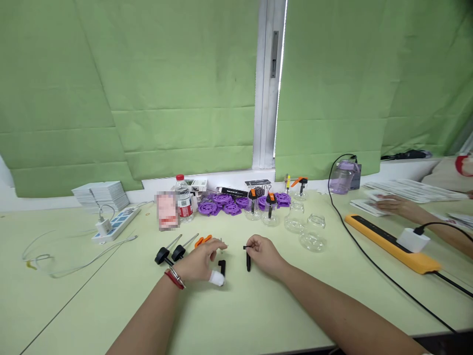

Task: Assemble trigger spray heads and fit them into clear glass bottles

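My left hand (199, 260) is low over the table, thumb and fingers apart, with a white wrap on the thumb. Between them on the table lies a black L-shaped plastic piece (222, 265), close to the thumb tip. A small pale pin-like part (221, 245) shows by the fingertips; whether they touch it I cannot tell. My right hand (265, 254) pinches a black T-shaped plastic piece (248, 261) by its top end. Left of my left hand are two black round knobs with metal rods (179, 252) and some orange plastic pieces (203, 240).
Behind are purple plastic wheel-like parts (232, 207), a water bottle (185, 202), and glass jars (313, 232), some with black-and-orange tops. An orange power strip (388, 244) with a black cable stands right. Another person's hand (395, 204) touches white papers. A white power strip (117, 224) lies left.
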